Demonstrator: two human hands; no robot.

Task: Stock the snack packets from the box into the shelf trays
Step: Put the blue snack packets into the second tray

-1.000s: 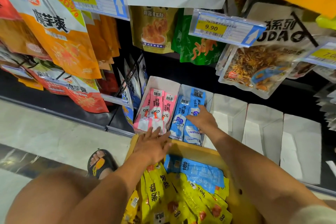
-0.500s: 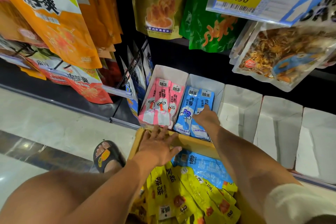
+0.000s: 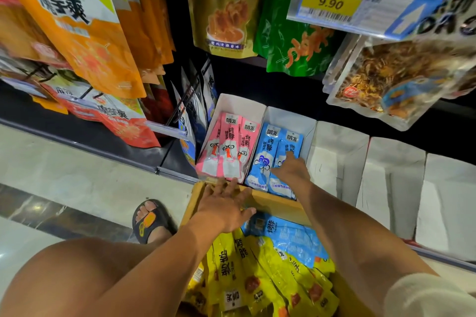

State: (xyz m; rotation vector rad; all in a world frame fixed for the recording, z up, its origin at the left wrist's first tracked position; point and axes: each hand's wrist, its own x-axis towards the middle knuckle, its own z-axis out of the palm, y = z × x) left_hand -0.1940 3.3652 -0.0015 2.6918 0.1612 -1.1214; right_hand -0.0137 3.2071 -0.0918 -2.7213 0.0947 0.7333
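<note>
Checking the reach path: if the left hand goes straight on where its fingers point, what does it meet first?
Likely the lower ends of the pink packets, just ahead of the left hand, past the box rim. Height is unclear, so it might clip the rim first.

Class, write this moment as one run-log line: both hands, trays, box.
left hand: open, at box rim | right hand: touching blue packets in white tray | pink packets: neighbouring tray | box: yellow packets, loose blue packets

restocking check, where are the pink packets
In the head view, the pink packets stand in the leftmost white tray, just left of the blue packets.
</note>
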